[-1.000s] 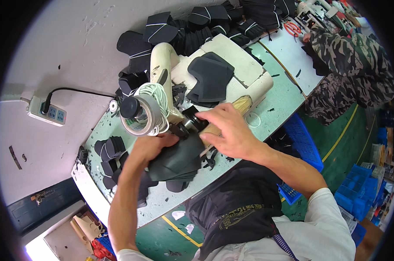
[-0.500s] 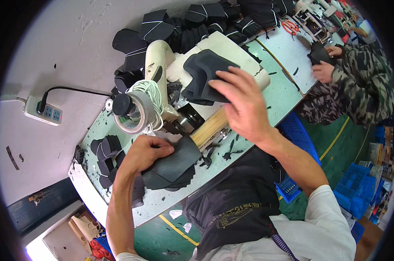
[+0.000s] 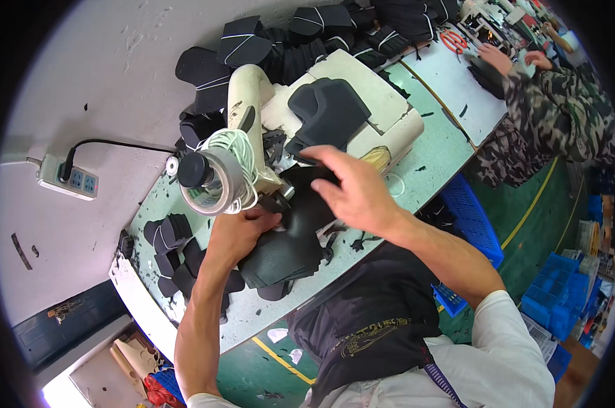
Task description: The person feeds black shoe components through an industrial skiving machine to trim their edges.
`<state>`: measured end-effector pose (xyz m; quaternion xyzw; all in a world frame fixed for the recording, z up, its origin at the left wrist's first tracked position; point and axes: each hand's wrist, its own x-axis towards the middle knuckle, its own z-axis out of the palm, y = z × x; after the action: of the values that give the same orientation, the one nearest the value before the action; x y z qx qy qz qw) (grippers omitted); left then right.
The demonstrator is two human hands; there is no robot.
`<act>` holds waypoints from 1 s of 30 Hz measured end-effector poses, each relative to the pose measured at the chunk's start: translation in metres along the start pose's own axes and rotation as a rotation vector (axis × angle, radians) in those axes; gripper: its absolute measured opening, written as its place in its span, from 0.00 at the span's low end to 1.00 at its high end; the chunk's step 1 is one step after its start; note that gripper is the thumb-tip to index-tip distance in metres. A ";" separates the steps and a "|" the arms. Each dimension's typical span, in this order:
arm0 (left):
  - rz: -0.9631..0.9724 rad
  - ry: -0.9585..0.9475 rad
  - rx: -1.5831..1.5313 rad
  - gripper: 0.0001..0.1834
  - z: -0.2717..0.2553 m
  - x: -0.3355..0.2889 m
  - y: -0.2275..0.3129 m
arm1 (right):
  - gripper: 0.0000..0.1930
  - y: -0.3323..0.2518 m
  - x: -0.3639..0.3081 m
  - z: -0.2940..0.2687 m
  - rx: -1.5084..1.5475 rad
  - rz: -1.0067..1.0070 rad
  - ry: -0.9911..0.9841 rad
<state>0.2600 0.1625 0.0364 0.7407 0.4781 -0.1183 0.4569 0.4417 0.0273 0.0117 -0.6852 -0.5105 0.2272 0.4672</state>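
Note:
A flat black sheet piece [image 3: 306,197], leather-like or foam, lies at the working head of a cream bench machine [image 3: 248,102]. My left hand [image 3: 243,232] is closed at its left edge, thumb on top; the other fingers are partly hidden. Just above the piece's right side, my right hand [image 3: 362,194] is open, thumb and forefinger apart, with nothing visible between them. Under the piece, nearer my body, is a stack of similar black sheets [image 3: 280,262]. Curved black pieces [image 3: 331,109] rest overlapping on the machine's flat top.
Tied black bundles [image 3: 246,44] line the wall side; smaller ones [image 3: 168,231] sit at left. A coil of white cord [image 3: 236,160] hangs on the machine. A blue crate [image 3: 474,221] stands below the table's right edge. A co-worker in a camouflage sleeve [image 3: 552,112] works at right.
My right hand has left the curved pieces on the machine top and come down towards the working head. A black sheet now covers the wooden strip there. My left hand has shifted slightly right.

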 end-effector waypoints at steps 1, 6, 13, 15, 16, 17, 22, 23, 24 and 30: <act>-0.008 -0.078 -0.048 0.19 -0.001 0.001 -0.008 | 0.16 -0.002 0.003 -0.006 0.098 0.039 0.033; 0.104 -0.241 -0.209 0.12 -0.008 -0.013 -0.018 | 0.14 -0.018 0.013 -0.052 -0.092 -0.484 0.361; 0.000 -0.244 -0.213 0.09 -0.023 0.001 -0.028 | 0.16 0.014 -0.009 -0.023 -0.343 -0.359 0.191; -0.145 -0.264 -0.234 0.07 -0.032 0.001 -0.022 | 0.18 0.006 -0.021 -0.017 -0.221 -0.297 0.072; -0.130 -0.266 -0.265 0.12 -0.032 0.006 -0.031 | 0.19 -0.001 -0.023 -0.013 -0.182 -0.182 -0.051; -0.131 -0.265 -0.263 0.12 -0.031 0.003 -0.023 | 0.21 -0.006 -0.023 -0.009 -0.144 -0.067 -0.167; 0.152 0.036 0.051 0.14 0.002 0.003 0.000 | 0.21 0.001 -0.005 0.011 -0.129 -0.059 -0.062; 0.075 -0.014 0.007 0.15 0.002 0.002 -0.002 | 0.21 0.003 -0.002 0.007 -0.136 -0.057 -0.059; 0.081 -0.018 0.004 0.15 0.002 0.002 -0.004 | 0.19 0.005 0.000 0.002 -0.098 -0.076 -0.006; 0.178 -0.218 -0.265 0.12 -0.006 -0.011 -0.014 | 0.12 -0.022 0.009 -0.049 -0.071 -0.405 0.314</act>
<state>0.2412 0.1620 0.0383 0.6963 0.3696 -0.0932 0.6082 0.4732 0.0162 0.0549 -0.6117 -0.5663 0.0019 0.5523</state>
